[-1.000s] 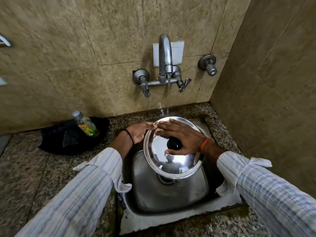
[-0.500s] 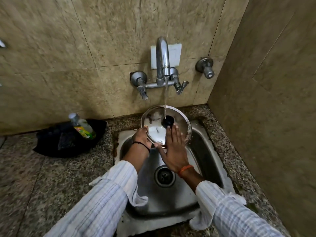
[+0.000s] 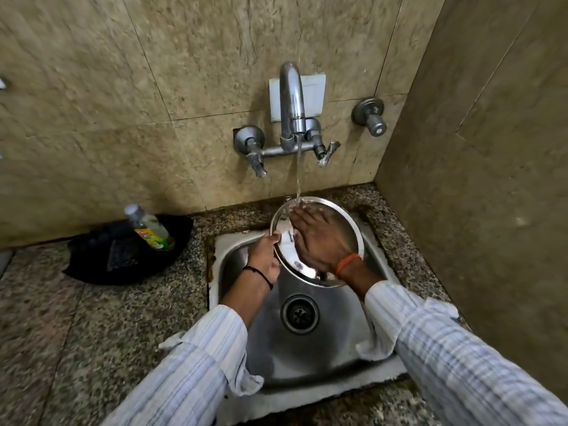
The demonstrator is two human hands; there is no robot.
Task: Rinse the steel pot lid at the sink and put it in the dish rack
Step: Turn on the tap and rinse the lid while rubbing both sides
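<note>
The round steel pot lid is held tilted over the back of the steel sink, right under the running tap. Water falls onto its upper rim. My left hand grips the lid's left edge. My right hand lies flat, fingers together, across the lid's face, with the fingertips in the stream. The lid's black knob is hidden. No dish rack is in view.
A black tray with a scrub pad and a green-labelled soap bottle sits on the granite counter left of the sink. Tiled walls close in behind and on the right. A second valve juts from the wall.
The lid has shifted a little to the right under the stream. My right hand slid up from the lid's lower edge and now covers its face and the knob.
</note>
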